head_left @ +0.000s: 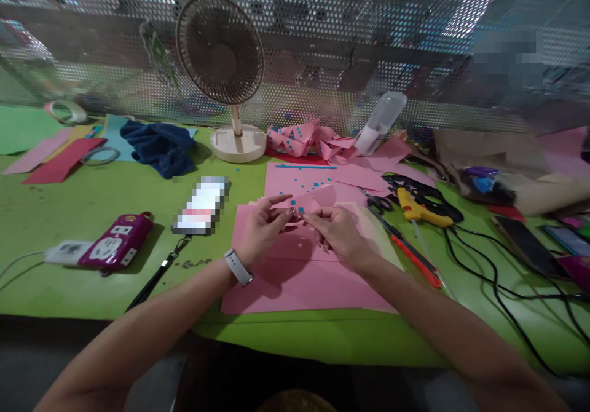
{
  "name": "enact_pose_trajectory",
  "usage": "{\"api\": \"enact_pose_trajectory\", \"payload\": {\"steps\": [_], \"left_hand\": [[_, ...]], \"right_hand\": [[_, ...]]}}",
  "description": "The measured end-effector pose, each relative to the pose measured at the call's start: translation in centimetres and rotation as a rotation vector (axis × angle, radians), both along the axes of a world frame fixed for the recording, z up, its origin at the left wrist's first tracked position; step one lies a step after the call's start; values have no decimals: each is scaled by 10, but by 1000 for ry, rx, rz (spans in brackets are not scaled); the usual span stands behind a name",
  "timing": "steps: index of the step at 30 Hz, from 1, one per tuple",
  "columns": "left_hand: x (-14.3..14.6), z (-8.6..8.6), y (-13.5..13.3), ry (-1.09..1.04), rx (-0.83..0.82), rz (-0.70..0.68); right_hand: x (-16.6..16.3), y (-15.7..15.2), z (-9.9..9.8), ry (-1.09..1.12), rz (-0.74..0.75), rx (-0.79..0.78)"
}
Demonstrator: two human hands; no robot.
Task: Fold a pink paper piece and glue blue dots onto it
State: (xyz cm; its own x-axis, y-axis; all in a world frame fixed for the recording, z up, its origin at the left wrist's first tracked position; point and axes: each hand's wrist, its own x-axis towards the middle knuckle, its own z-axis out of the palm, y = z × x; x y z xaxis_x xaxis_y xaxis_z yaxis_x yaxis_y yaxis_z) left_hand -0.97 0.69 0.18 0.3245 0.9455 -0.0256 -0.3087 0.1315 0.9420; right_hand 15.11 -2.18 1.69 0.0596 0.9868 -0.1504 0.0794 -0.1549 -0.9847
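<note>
A folded piece of pink paper [325,197] with small blue squares on it is held up between both hands. My left hand [271,224], with a white watch on its wrist, pinches its left side. The fingers of my right hand [332,232] close on its lower right edge, close to a blue square. Beneath the hands lie pink paper sheets [299,289], with a pale yellow sheet showing at their right. Just behind, small blue bits and a thin blue strip [306,167] rest on another pink sheet.
A fan [237,144] and pink blue-dotted paper pieces [299,140] stand at the back. To the right are scissors [380,202], a yellow glue gun [421,209], a red-orange cutter [417,261] and black cables. A phone [203,206] and a purple power strip [117,243] lie left.
</note>
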Motion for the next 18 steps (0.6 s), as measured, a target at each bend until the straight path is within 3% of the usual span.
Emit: {"api": "enact_pose_trajectory", "payload": {"steps": [18], "left_hand": [[0, -2, 0, 18, 21, 0]], "right_hand": [[1, 3, -3, 15, -4, 32]]}}
